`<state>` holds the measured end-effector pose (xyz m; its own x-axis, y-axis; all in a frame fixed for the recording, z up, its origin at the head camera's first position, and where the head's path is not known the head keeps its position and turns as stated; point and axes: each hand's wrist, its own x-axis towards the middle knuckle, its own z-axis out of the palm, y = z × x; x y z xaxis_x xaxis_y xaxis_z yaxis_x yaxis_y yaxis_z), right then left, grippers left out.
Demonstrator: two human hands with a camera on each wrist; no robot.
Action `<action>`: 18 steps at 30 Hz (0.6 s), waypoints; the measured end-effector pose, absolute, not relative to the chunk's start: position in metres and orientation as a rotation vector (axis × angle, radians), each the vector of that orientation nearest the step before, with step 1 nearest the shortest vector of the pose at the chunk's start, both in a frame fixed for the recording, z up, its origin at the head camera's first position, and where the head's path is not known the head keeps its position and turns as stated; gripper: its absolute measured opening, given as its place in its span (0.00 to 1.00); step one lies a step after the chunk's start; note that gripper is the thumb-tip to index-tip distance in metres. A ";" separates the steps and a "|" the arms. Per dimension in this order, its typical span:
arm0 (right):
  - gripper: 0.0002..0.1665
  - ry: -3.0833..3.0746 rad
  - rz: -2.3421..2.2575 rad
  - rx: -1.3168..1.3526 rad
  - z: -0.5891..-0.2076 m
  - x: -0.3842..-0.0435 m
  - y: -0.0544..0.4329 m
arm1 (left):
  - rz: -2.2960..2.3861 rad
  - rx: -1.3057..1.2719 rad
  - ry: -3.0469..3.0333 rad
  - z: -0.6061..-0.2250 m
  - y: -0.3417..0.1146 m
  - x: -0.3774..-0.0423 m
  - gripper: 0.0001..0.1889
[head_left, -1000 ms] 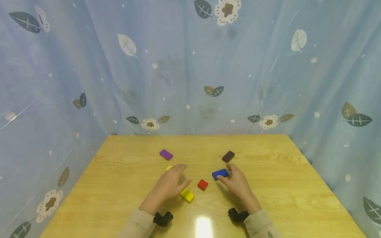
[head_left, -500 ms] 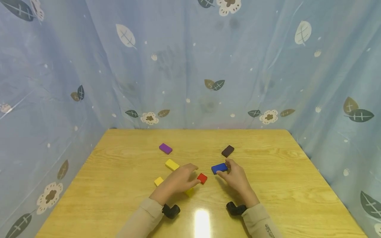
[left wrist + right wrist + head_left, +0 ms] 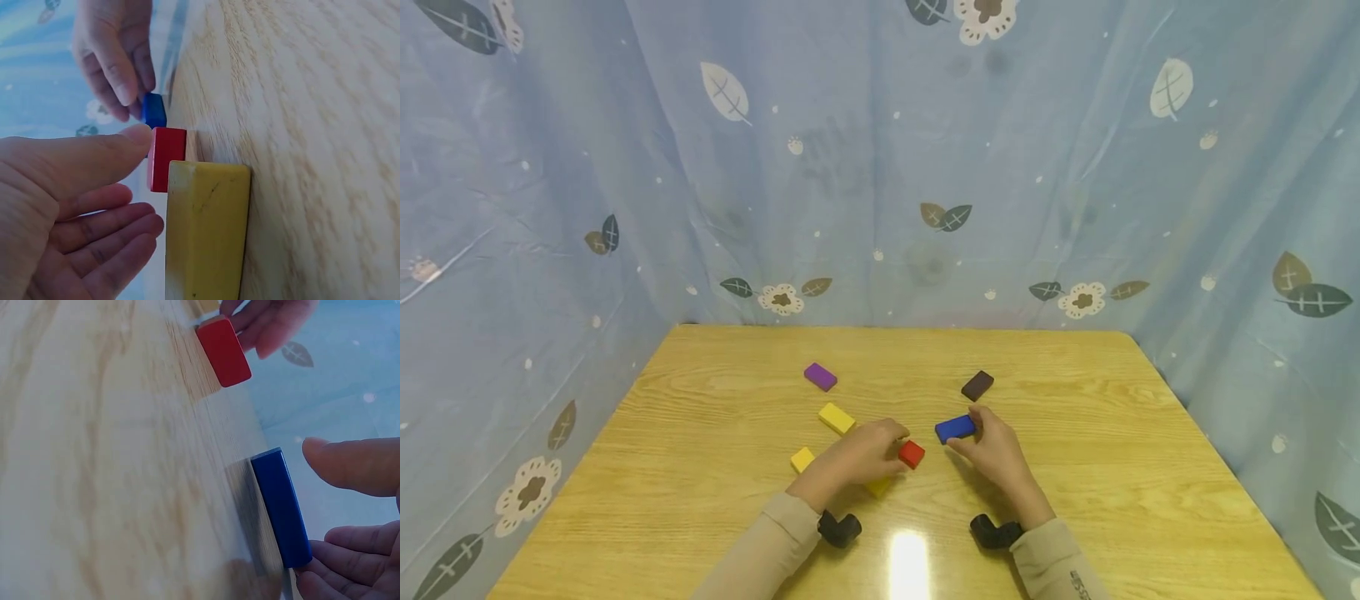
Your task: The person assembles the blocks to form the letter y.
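Observation:
A small red block (image 3: 912, 454) lies on the table in front of my left hand (image 3: 867, 454). The thumb and index finger reach to either side of it. In the left wrist view the thumb tip meets the red block's near edge, and the other fingers stay spread, apart from it. A longer blue block (image 3: 955, 429) lies to the right, with my right hand (image 3: 996, 446) curved loosely at its right end. In the right wrist view the right thumb (image 3: 350, 464) stands off the blue block, while fingertips are at its lower end.
Below and behind the left hand is a partly hidden yellow block (image 3: 878, 486). Two more yellow blocks (image 3: 837, 418) lie further left. A purple block (image 3: 821, 377) and a dark brown block (image 3: 977, 386) lie farther back on the wooden table (image 3: 1075, 400). A patterned curtain (image 3: 850, 167) stands behind.
My left hand has moved right, away from the yellow blocks, to the red block. My right hand has stayed by the blue block. The camera view has shifted slightly.

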<state>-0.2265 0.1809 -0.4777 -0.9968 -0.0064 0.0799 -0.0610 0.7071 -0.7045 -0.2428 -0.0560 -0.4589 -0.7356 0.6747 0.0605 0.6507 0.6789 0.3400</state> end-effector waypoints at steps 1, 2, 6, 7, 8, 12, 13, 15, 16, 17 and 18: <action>0.44 -2.835 1.182 0.052 -0.478 -0.226 0.181 | 0.528 1.110 2.811 -0.459 -0.055 -0.243 0.24; 0.44 -2.835 1.188 0.051 -0.479 -0.227 0.181 | 0.525 1.106 2.809 -0.459 -0.055 -0.243 0.24; 0.44 -2.826 1.211 0.040 -0.482 -0.227 0.181 | 0.516 1.102 2.806 -0.456 -0.053 -0.242 0.24; 0.44 -2.824 1.210 0.038 -0.482 -0.227 0.180 | 0.513 1.099 2.803 -0.456 -0.052 -0.242 0.23; 0.44 -2.821 1.205 0.039 -0.482 -0.227 0.180 | 0.508 1.097 2.801 -0.455 -0.052 -0.242 0.23; 0.43 -2.805 1.163 0.062 -0.482 -0.227 0.177 | 0.493 1.104 2.796 -0.456 -0.051 -0.244 0.22; 0.43 -2.802 1.147 0.066 -0.483 -0.227 0.176 | 0.489 1.104 2.796 -0.456 -0.050 -0.244 0.21; 0.43 -2.797 1.119 0.072 -0.483 -0.227 0.174 | 0.485 1.110 2.798 -0.458 -0.050 -0.245 0.20; 0.43 -2.794 1.103 0.075 -0.484 -0.227 0.173 | 0.486 1.111 2.798 -0.458 -0.050 -0.246 0.20; 0.43 -2.792 1.095 0.072 -0.485 -0.228 0.172 | 0.486 1.110 2.796 -0.458 -0.049 -0.246 0.19; 0.43 -2.792 1.093 0.069 -0.485 -0.228 0.172 | 0.487 1.109 2.795 -0.458 -0.049 -0.246 0.19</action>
